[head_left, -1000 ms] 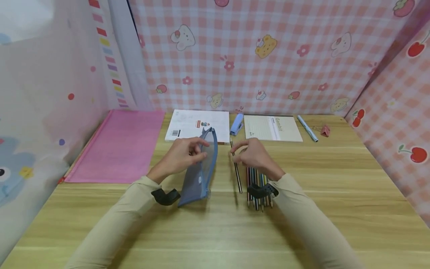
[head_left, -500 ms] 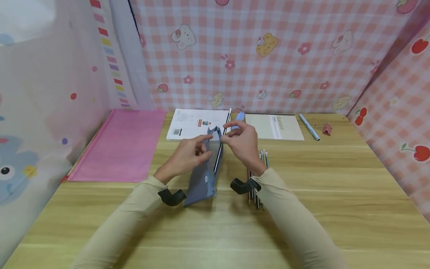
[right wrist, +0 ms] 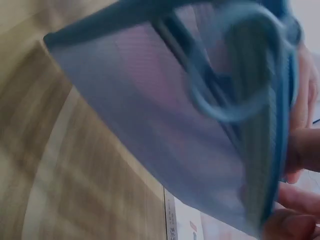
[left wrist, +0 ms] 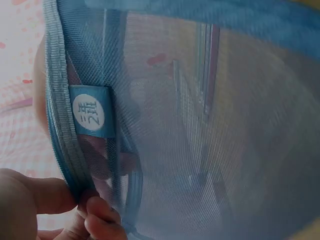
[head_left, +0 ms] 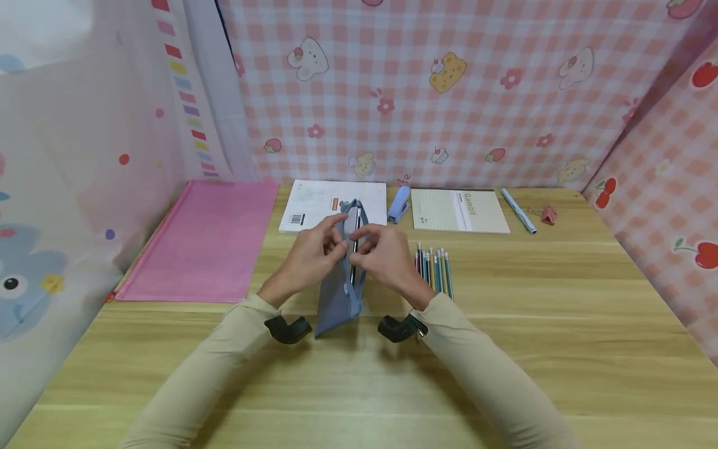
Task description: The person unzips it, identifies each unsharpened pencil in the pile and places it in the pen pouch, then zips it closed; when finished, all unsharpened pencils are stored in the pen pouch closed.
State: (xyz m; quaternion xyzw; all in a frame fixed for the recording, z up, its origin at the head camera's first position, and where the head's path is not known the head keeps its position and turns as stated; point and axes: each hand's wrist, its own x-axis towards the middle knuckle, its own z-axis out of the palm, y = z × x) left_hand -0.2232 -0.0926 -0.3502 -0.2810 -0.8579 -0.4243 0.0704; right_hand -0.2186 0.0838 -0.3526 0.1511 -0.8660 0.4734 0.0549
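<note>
Much of the dark pencil is hidden: it stands tilted in the mouth of a blue mesh pouch, with only its upper part plain between the two hands. The left hand pinches the zip edge between thumb and fingers. At the opposite side of the mouth the right hand has thumb and forefinger close together; whether they grip the rim, the pencil or neither, I cannot tell.

Through the mesh, the left wrist view shows only hazy upright lines beside the round label. The ring on the pouch is blurred. More pencils lie right of the pouch, their lower ends hidden by the right forearm, and both sleeves run out of the frame.

The desk is pale and wood-grained. Along its back lie a white booklet, partly covered by the pouch, a stapler, a notepad, a pen and a pink clip; a pink folder lies left. Pink checked cloth hangs behind.
</note>
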